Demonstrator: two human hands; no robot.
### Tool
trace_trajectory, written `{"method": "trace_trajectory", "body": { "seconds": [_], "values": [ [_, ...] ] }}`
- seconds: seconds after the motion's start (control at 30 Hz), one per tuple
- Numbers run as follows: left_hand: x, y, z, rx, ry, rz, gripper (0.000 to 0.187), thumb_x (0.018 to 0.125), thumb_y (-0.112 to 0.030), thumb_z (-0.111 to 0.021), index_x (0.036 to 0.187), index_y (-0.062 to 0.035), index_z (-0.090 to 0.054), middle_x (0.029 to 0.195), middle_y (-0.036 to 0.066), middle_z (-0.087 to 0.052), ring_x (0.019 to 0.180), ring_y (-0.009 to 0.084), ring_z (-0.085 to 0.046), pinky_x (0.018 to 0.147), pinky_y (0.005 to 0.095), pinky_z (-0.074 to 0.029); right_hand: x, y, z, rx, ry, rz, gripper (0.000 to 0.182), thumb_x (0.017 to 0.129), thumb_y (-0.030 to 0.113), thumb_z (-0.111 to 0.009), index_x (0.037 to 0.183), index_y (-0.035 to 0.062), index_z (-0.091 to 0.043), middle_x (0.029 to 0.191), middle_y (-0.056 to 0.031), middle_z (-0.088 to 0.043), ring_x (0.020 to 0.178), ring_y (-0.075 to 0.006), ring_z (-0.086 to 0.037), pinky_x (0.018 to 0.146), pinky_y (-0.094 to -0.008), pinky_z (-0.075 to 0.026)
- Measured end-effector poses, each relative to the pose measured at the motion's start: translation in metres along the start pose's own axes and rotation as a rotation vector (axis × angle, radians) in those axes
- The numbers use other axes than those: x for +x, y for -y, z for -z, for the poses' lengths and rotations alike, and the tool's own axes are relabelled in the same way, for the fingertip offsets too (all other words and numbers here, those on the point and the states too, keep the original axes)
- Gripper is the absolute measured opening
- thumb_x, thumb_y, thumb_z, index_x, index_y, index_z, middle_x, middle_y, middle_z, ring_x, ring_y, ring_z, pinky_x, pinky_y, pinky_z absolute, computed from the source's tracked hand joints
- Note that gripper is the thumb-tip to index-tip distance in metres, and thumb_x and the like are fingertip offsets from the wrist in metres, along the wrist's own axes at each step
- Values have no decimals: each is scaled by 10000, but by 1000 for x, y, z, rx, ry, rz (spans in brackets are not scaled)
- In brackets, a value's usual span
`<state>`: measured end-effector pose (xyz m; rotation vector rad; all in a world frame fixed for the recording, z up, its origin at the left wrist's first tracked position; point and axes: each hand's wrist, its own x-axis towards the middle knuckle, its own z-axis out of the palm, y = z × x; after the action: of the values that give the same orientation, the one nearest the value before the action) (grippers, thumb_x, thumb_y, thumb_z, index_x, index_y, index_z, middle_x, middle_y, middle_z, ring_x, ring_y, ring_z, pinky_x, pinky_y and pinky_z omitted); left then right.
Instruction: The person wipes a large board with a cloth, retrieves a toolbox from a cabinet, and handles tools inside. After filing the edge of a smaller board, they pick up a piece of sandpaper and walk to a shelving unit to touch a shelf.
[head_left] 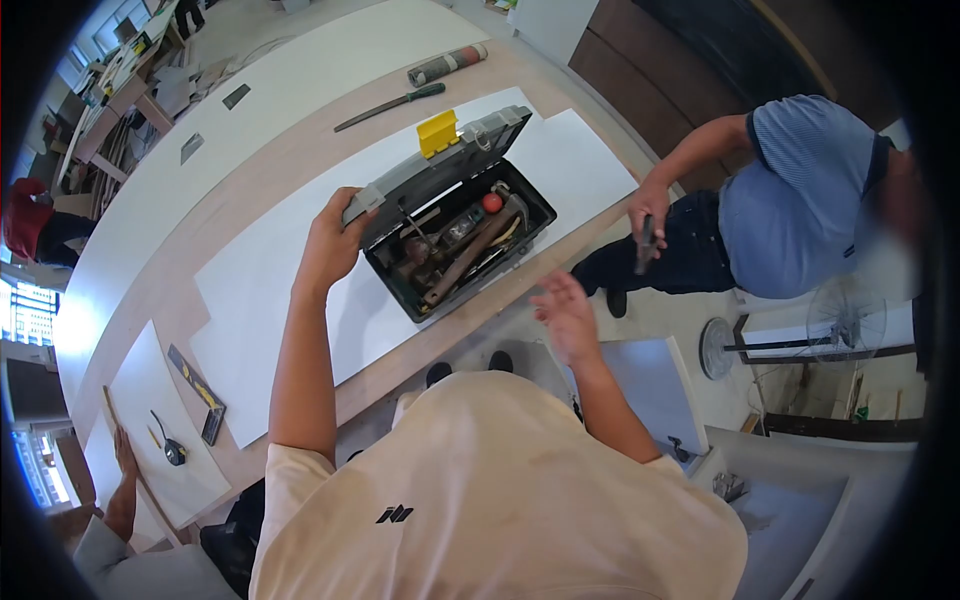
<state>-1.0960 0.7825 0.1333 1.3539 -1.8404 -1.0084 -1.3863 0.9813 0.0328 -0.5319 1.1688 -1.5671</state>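
Note:
A black toolbox (pixel 430 303) stands on white sheets near the table edge, its lid (pixel 440 160) raised and a yellow latch (pixel 437 133) on it. Inside lie a hammer with a wooden handle (pixel 468 262), a red ball-like item (pixel 492 203) and other tools. My left hand (pixel 338 240) grips the left end of the lid. To the right of the box, my right hand (pixel 568 315) is raised past the table edge, fingers apart and holding nothing.
A file (pixel 390 107) and a patterned cylinder (pixel 447 66) lie behind the box. At the right a person (pixel 800 200) holds a dark tool (pixel 646 245). Lower left are a square (pixel 200 393), a tape measure (pixel 174 452) and another person's hand (pixel 125 455).

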Motion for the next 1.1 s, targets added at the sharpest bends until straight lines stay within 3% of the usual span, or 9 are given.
{"method": "trace_trajectory", "body": {
  "seconds": [0.07,0.2,0.27,0.37,0.47,0.57,0.67,0.93,1.1],
  "values": [
    [0,0,1,17,9,1,236,895,-159,-600,1087,-29,-553,904,157,-631,831,250,-573,786,329,-451,21,-15,-31,-467,133,2,394,835,124,-668,1196,33,-538,1117,-72,-598,907,-197,-627,746,-322,-507],
    [-1,0,0,16,19,15,239,899,-176,-595,1082,-28,-554,921,165,-638,851,265,-584,796,341,-455,91,-23,-126,-1016,212,357,376,790,189,-712,1079,-24,-598,1007,-148,-652,889,-261,-648,772,-341,-504],
    [-2,-1,1,26,21,14,243,899,-182,-594,1084,-29,-556,929,169,-641,862,273,-591,799,349,-457,114,-26,-157,-1200,303,398,339,796,215,-675,1065,16,-624,1020,-206,-641,934,-361,-619,819,-416,-491],
    [0,-3,4,37,26,28,250,897,-187,-595,1087,-29,-558,940,175,-645,874,286,-599,802,357,-458,127,-37,-173,-1373,304,235,262,825,228,-634,992,25,-650,991,-196,-659,936,-390,-613,816,-447,-483],
    [4,0,3,-3,36,57,261,894,-195,-596,1089,-25,-559,950,184,-646,879,301,-601,805,361,-457,129,-35,-162,-1232,242,235,225,843,232,-612,937,37,-671,931,-186,-673,899,-396,-621,804,-441,-489],
    [7,4,4,8,27,41,273,893,-206,-594,1091,-21,-559,962,194,-645,890,311,-601,808,362,-457,130,-30,-133,-1111,74,343,205,849,201,-610,904,13,-671,862,-180,-682,813,-332,-662,749,-408,-507],
    [6,7,5,30,19,30,280,895,-215,-590,1094,-21,-559,969,199,-643,902,314,-601,809,363,-457,157,-40,-99,-454,-75,-5,161,869,132,-606,875,-23,-646,777,-108,-653,648,-174,-632,560,-298,-528],
    [6,4,4,22,31,44,278,898,-217,-585,1096,-24,-556,968,203,-639,895,317,-596,801,367,-457,169,-39,-90,-516,-129,-156,174,893,145,-617,837,-17,-589,745,-84,-618,550,-148,-597,502,-264,-538],
    [3,-2,4,13,14,31,272,898,-215,-589,1086,-21,-554,856,152,-623,720,242,-570,667,341,-459,174,-40,-95,-523,-169,-237,156,872,105,-639,873,-38,-575,735,-118,-619,580,-191,-638,486,-302,-550]
  ]
}}
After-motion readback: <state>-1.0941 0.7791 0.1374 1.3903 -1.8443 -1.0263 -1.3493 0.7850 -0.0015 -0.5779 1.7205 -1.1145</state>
